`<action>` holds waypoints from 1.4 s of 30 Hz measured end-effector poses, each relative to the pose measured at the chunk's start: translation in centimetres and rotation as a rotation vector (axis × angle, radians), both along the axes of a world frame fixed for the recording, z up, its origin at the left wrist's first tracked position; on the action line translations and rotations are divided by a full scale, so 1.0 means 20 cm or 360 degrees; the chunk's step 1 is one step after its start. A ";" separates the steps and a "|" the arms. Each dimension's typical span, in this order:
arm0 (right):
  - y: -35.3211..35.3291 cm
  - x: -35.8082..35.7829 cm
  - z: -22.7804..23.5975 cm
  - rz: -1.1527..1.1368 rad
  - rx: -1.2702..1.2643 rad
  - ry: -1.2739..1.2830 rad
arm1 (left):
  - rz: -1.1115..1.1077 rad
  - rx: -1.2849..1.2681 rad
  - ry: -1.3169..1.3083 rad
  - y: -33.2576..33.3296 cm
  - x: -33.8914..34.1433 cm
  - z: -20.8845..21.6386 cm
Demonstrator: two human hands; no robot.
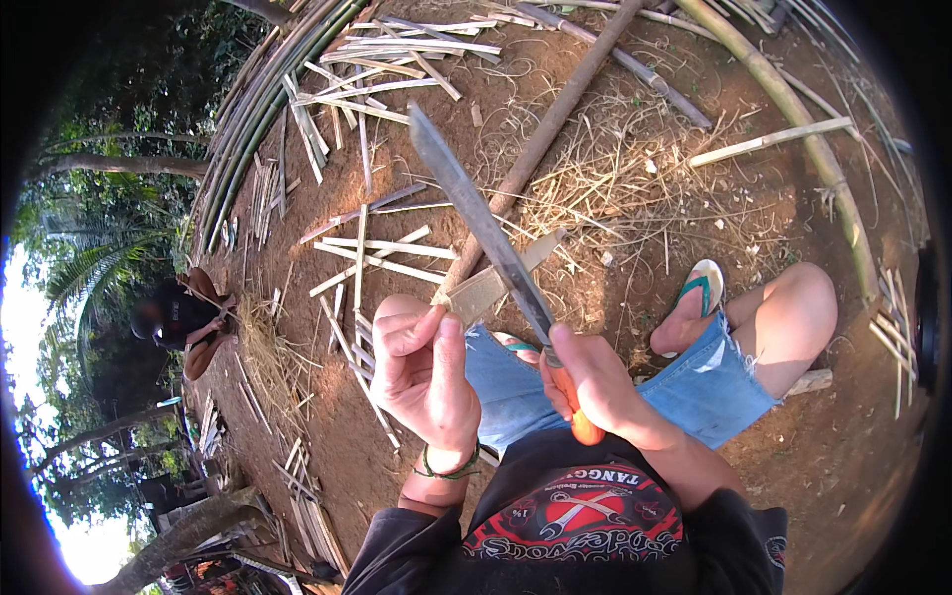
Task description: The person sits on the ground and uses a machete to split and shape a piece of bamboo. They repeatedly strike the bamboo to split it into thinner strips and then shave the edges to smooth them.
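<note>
Out in front of the denim shorts (pixel 506 392), left hand (pixel 424 372) pinches the flat strip (pixel 476 291) while right hand (pixel 600 382) grips the knife (pixel 488 228), so I'd keep strokes light, angled away from that pinch.

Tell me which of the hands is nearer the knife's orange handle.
Right. The right hand grips the orange handle; the left hand is apart, left of it.

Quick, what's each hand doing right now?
Left hand: closed, pinching a pale flat strip.
Right hand: closed, holding a long knife by its orange handle.
</note>
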State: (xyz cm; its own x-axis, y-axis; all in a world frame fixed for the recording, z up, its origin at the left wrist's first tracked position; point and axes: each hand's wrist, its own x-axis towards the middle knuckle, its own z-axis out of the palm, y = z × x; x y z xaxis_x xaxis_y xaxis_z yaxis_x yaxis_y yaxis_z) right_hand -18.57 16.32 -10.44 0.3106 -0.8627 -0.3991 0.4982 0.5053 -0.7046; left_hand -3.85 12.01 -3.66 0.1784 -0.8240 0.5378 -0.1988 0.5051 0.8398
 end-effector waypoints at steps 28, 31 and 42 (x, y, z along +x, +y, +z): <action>0.05 -0.09 0.13 -0.0093 -0.0590 0.1116 | -0.0044 0.0033 0.0000 0.06 -0.05 -0.01; 0.06 -0.10 0.15 -0.0176 -0.0738 0.1047 | -0.0095 0.0010 0.0008 0.06 -0.03 -0.05; 0.03 -0.05 -0.01 -0.0159 -0.0676 0.1205 | -0.0058 -0.0020 0.0042 0.05 -0.04 -0.04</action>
State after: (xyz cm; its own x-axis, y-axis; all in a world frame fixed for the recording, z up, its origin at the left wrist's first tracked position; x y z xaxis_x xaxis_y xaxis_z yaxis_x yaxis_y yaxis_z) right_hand -19.48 16.91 -10.62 0.0070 -0.9943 -0.1061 -0.1522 0.1038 -0.9829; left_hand -4.58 13.08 -4.48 0.1625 -0.8235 0.5435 -0.1581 0.5220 0.8382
